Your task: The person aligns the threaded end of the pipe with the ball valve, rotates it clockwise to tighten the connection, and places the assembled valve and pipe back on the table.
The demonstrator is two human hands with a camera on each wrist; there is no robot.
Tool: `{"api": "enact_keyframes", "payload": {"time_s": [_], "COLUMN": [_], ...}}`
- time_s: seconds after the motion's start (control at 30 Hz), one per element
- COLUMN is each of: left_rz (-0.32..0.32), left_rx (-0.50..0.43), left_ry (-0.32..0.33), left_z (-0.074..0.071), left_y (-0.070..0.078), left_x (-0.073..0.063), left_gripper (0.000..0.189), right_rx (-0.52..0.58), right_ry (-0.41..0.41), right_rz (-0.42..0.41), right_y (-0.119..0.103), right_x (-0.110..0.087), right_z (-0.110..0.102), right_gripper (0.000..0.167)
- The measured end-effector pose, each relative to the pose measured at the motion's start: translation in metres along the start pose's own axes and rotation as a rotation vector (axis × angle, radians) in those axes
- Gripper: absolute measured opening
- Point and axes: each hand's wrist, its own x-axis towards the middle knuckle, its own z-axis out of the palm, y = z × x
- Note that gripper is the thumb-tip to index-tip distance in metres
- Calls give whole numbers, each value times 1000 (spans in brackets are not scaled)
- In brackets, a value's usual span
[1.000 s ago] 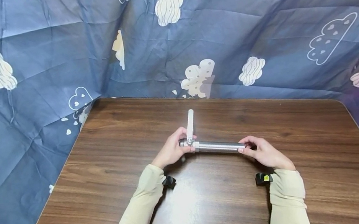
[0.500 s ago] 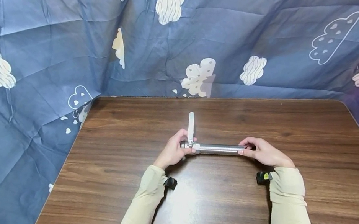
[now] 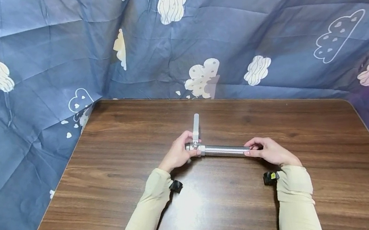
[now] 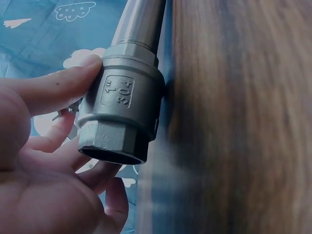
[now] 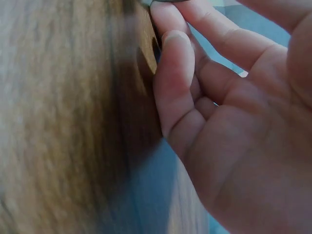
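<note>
A steel ball valve marked 1" 304 is joined to a shiny metal pipe. My left hand grips the valve body, its thumb along the near side and fingers round the back. From the valve a flat lever handle points toward the far edge of the table. At the pipe's right end, my right hand pinches it between thumb and fingers. In the right wrist view only a sliver of metal shows at the top, above the curled fingers. The valve's near opening faces the left wrist camera.
The wooden table has rounded corners. A blue cloud-patterned curtain hangs behind it and along both sides. Black wrist cameras sit on both wrists, the left camera and the right camera, close above the tabletop.
Both hands keep their hold on the valve and pipe. The right hand and the pipe's right end have shifted up very slightly; the view itself has moved a little.
</note>
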Motion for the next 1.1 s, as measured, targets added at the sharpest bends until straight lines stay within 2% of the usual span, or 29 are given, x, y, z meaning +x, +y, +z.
{"api": "enact_keyframes", "payload": {"time_s": [0.23,0.53,0.9,1.1], "left_rz": [-41,-100,-130,-126], "left_rx": [74,80,105,140], "left_ry": [79,111,106,90], "left_z": [-1,-2,-1,-9], "left_y": [-2,-2,-5,-5], "left_x": [1,2,-2,-5], "left_gripper": [46,46,44,45], "right_rx": [17,2,-8,-19], "right_ry": [1,27,33,58], "right_rz": [27,57,84,64], "right_y": [4,-1,-2,-3], "right_x": [4,5,2,5], "right_z": [0,2,5,8], "right_gripper": [38,38,41,39]}}
